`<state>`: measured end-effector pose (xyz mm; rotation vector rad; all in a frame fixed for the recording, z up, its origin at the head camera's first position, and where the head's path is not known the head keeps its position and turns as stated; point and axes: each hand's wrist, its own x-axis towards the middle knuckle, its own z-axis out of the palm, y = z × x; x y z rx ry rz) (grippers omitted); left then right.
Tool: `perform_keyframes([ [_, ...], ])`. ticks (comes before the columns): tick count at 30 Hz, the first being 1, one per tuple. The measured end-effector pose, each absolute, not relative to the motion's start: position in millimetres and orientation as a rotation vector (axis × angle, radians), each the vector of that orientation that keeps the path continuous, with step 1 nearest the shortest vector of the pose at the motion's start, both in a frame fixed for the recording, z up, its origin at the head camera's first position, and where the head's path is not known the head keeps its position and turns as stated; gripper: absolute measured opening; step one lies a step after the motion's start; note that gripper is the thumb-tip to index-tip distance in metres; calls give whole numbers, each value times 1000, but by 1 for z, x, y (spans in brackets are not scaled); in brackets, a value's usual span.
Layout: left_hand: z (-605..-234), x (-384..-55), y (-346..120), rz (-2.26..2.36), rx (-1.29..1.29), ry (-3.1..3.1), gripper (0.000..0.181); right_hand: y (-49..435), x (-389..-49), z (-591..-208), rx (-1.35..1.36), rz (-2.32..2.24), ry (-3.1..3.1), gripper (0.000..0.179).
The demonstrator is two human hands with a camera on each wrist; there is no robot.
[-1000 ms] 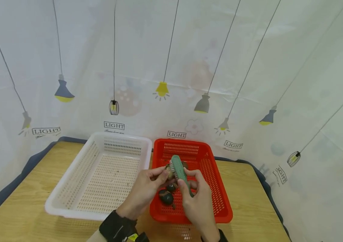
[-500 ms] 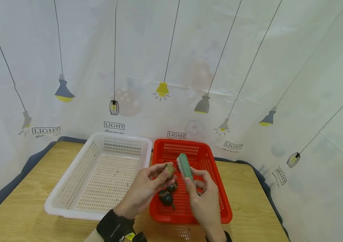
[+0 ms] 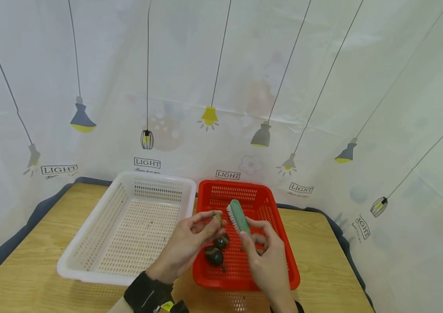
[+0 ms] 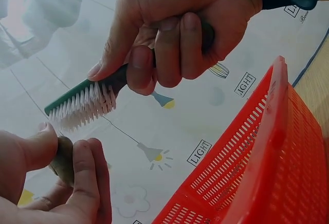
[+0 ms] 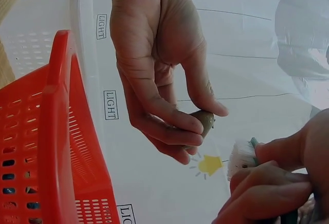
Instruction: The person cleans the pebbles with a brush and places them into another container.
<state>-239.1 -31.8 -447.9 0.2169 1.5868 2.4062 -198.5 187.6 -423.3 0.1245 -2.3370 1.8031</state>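
Note:
Raised over the red basket, my left hand pinches a small olive-brown shellfish between thumb and fingers. Only part of its rounded surface shows in the head view. My right hand grips a green scrub brush, its thumb along the back and its fingers curled round the handle. White bristles point toward the shellfish, with a gap between them in the right wrist view. Below the hands, two dark, glossy rounded pieces with brown bands lie in the red basket.
The red perforated basket stands on a wooden table. To its left is a white perforated basket with small dark specks on its bottom. A pale curtain printed with lamps hangs around the table's back and sides.
A second ago the bristles were against the shellfish; the right hand has since drawn the brush back to the right. The shellfish has turned in the left fingers.

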Motion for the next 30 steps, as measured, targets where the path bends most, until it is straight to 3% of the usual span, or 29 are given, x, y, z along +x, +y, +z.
perform_keyframes([
  [30,-447,-237,-37,2276,212,1887,59,181,-195,-426,209,1580,-2523,39],
])
